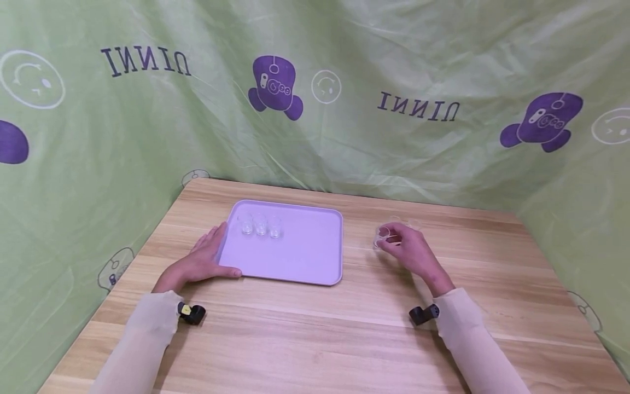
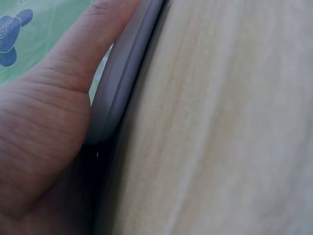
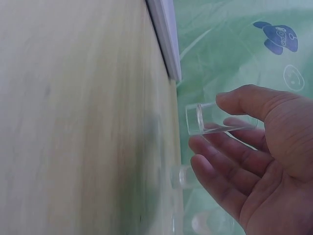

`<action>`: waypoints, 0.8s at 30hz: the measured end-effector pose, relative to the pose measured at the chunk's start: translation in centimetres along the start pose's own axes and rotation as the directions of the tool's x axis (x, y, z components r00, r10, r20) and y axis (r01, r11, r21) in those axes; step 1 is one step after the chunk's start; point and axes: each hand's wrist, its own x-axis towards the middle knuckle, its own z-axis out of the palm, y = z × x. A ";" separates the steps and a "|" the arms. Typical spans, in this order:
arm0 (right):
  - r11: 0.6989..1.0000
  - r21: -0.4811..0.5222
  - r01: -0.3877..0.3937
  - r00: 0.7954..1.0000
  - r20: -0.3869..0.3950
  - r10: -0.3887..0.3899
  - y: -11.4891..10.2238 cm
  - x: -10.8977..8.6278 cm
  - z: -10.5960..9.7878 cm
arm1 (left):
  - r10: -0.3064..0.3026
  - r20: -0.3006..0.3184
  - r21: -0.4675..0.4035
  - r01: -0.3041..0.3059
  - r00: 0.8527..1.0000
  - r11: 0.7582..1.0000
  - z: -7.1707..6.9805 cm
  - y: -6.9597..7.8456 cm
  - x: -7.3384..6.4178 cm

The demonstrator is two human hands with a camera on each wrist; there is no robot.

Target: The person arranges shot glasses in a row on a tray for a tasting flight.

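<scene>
My right hand (image 1: 410,249) pinches a clear shot glass (image 1: 379,241) between thumb and fingers, to the right of the lilac tray (image 1: 305,251). In the right wrist view that shot glass (image 3: 195,119) is off the tabletop, its thick base turned toward the wood. Three more shot glasses (image 1: 260,227) stand in a row at the tray's back left. With fingers extended, my left hand (image 1: 199,264) lies against the tray's left edge, its thumb near the front left corner. In the left wrist view the thumb (image 2: 83,54) is beside the tray's rim (image 2: 115,83).
Behind the right hand are further clear glasses, partly hidden; the right wrist view shows glasses (image 3: 210,221) below the fingers. The wooden table (image 1: 315,339) extends around the tray. Green printed cloth (image 1: 344,148) hangs along its back and sides.
</scene>
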 end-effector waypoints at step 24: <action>0.992 0.123 0.001 0.999 0.033 -0.006 -3.5 3.4 4.2 | 0.025 -0.021 -0.024 -0.026 0.999 0.999 0.4 -0.4 0.0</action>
